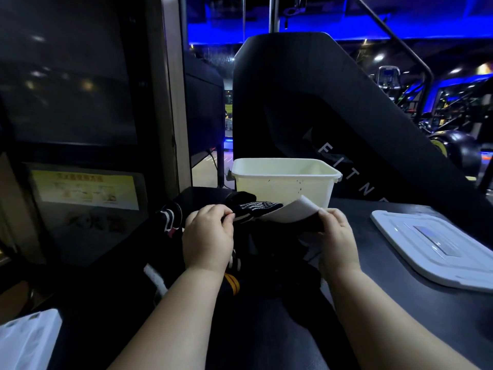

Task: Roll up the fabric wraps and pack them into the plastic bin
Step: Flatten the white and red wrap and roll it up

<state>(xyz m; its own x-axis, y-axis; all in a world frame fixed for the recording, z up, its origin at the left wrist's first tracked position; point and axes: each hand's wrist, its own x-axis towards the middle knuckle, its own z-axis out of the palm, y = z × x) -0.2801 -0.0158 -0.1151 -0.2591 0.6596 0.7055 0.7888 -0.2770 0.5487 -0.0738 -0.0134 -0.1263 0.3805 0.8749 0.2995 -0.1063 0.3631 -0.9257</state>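
Just in front of the cream plastic bin (282,188), a black fabric wrap (256,209) with white stripes is stretched between the person's two hands, off the table (386,265). The left hand (208,236) pinches the striped end between thumb and curled fingers. The right hand (337,236) grips the other end, where a white patch (297,212) curls upward toward the bin's front wall. The held wrap hangs close to the bin and lower than its rim, overlapping the front wall in this view; whether it touches the wall cannot be told. The bin stands upright and open-topped on the dark table. On the near side of the bin, below both hands, lies a loose pile of wraps (170,217), dark with white and yellow stripes, unrolled and tangled together; how many there are cannot be told in the dim light. To the right of the bin, well apart from it, a white lid (437,249) lies flat on the table. Behind the bin rises a large black machine (306,102) with pale lettering on its side. Far to the left of the bin a yellow notice (85,189) is fixed to a dark panel, and a white plastic bag (26,340) shows at the near left corner.
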